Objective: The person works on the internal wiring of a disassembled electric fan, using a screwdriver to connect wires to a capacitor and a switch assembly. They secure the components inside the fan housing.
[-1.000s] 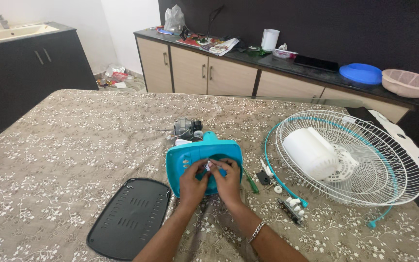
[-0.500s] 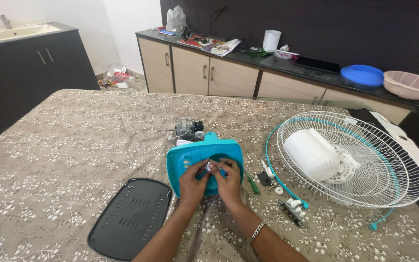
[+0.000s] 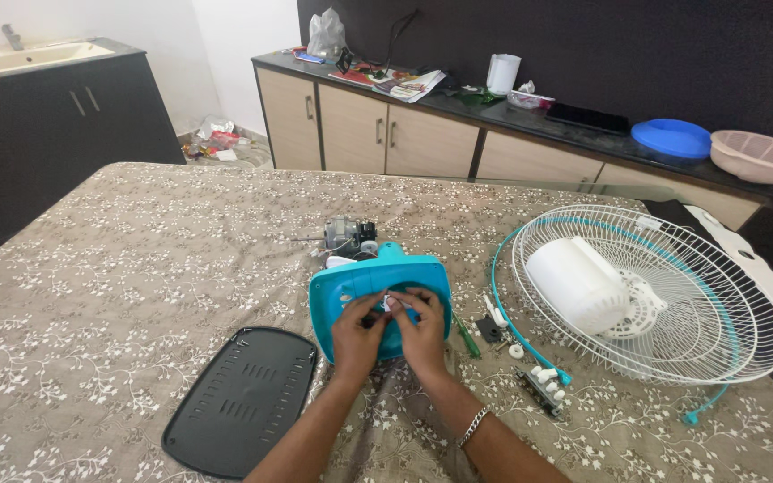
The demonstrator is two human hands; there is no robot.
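Left grip [image 3: 357,333] and right grip [image 3: 422,329] both closed on teal housing [image 3: 378,284], fingertips pinching a small white part at its middle. Motor [image 3: 348,237] just behind. Black plate [image 3: 242,398] left; fan grille [image 3: 650,295] right, on table [image 3: 118,268].

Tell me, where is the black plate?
In the head view, the black plate lies flat on the table, at the person's left, just beside the left hand and the teal fan base.
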